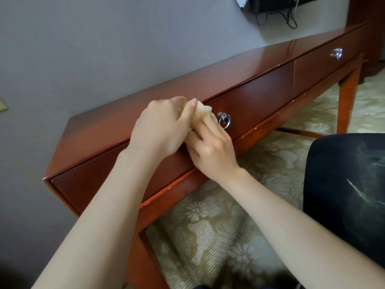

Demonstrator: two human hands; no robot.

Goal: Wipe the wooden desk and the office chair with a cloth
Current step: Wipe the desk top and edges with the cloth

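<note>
Both hands, left hand (161, 126) and right hand (210, 147), pinch a bunched cloth (203, 110) by the desk (166, 105) edge (ring pull (224, 120) just right); it could snag there.

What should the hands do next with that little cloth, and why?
Probably lay the cloth flat on top of the wooden desk and start a wiping stroke. Both the left hand and right hand grip it bunched up beside the drawer's ring handle, so little of it could touch the wood.
</note>
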